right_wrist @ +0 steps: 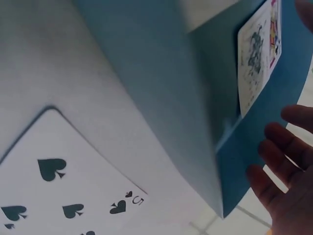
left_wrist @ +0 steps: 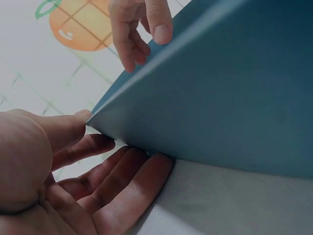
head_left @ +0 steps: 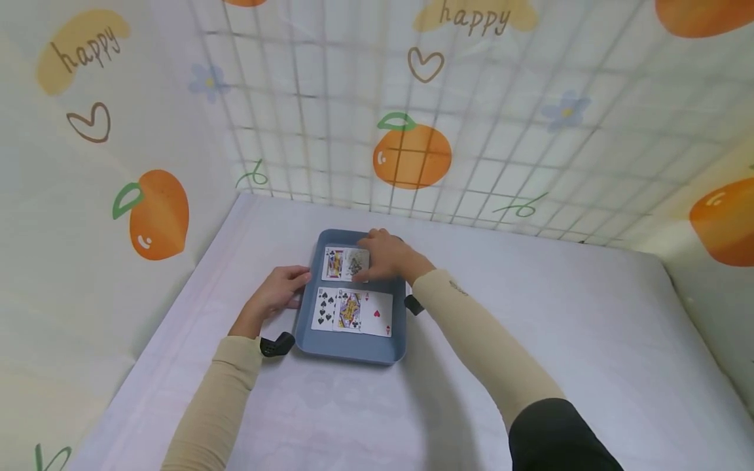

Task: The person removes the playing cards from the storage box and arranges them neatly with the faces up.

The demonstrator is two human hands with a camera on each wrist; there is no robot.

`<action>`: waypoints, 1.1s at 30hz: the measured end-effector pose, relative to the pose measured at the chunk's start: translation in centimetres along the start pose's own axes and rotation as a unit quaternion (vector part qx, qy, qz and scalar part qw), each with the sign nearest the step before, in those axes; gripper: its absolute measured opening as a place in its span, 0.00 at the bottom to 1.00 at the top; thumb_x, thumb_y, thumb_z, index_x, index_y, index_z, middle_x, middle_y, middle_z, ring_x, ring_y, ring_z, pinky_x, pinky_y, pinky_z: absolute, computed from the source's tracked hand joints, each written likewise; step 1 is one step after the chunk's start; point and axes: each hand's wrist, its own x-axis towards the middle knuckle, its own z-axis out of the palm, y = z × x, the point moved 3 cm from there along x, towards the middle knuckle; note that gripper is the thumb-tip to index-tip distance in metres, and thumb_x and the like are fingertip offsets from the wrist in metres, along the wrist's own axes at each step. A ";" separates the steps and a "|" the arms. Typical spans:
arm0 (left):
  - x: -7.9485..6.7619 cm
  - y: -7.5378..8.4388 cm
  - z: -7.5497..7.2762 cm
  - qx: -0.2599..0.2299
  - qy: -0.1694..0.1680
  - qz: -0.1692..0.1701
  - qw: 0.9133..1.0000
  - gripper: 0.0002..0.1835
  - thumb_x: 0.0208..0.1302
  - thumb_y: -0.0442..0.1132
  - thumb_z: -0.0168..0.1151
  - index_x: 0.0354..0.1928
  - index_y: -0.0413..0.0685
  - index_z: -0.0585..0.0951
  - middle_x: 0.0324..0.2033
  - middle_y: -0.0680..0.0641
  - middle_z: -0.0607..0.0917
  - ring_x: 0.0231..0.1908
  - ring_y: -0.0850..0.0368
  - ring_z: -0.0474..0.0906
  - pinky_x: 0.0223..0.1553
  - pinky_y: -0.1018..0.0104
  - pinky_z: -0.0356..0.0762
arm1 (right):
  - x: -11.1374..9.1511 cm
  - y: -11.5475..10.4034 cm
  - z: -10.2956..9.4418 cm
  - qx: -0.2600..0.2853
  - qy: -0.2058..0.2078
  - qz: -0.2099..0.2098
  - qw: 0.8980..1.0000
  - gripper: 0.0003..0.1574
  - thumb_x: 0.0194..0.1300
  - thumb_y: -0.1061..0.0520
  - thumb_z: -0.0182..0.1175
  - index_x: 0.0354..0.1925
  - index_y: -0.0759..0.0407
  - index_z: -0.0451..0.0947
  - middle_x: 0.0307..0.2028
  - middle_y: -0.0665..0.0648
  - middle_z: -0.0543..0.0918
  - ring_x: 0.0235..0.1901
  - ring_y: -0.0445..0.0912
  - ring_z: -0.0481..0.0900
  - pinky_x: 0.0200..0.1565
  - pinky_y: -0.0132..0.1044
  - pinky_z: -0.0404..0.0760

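A blue-grey tray (head_left: 353, 347) lies on the white cloth, holding playing cards in two rows. In the front row are a spade card (head_left: 323, 317), a face card (head_left: 350, 311) and a red heart card (head_left: 377, 324), overlapping. The back row shows a face card (head_left: 334, 263) and a grey-patterned card (head_left: 352, 261). My left hand (head_left: 283, 288) grips the tray's left edge, thumb at the rim and fingers against the outer wall. Above the back row, my right hand (head_left: 385, 255) hovers with relaxed, spread fingers, partly hiding the grey-patterned card.
A five of spades (right_wrist: 73, 191) lies on the cloth outside the tray, in the right wrist view; the right sleeve hides that area from the head view. Wrist cameras (head_left: 277, 345) sit at both wrists. A wire grid (head_left: 501, 163) behind printed sheeting borders the back.
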 end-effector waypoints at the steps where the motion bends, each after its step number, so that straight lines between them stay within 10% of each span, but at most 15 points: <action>1: 0.0 0.0 0.0 0.002 0.001 0.000 1.000 0.25 0.77 0.43 0.51 0.70 0.40 0.67 0.64 0.37 0.74 0.60 0.42 0.75 0.45 0.58 0.85 | 0.1 0.0 0.0 -0.002 -0.004 0.001 1.000 0.56 0.52 0.29 0.67 0.69 0.60 0.69 0.64 0.63 0.70 0.61 0.56 0.66 0.62 0.51 0.72; 33: 0.6 -0.4 -0.5 0.004 0.006 0.004 1.000 0.24 0.76 0.42 0.52 0.69 0.41 0.69 0.63 0.39 0.76 0.58 0.43 0.76 0.44 0.56 0.86 | 3.4 -1.2 0.6 -0.037 -0.055 -0.015 0.998 0.56 0.48 0.33 0.74 0.66 0.62 0.71 0.58 0.61 0.75 0.55 0.53 0.70 0.60 0.49 0.75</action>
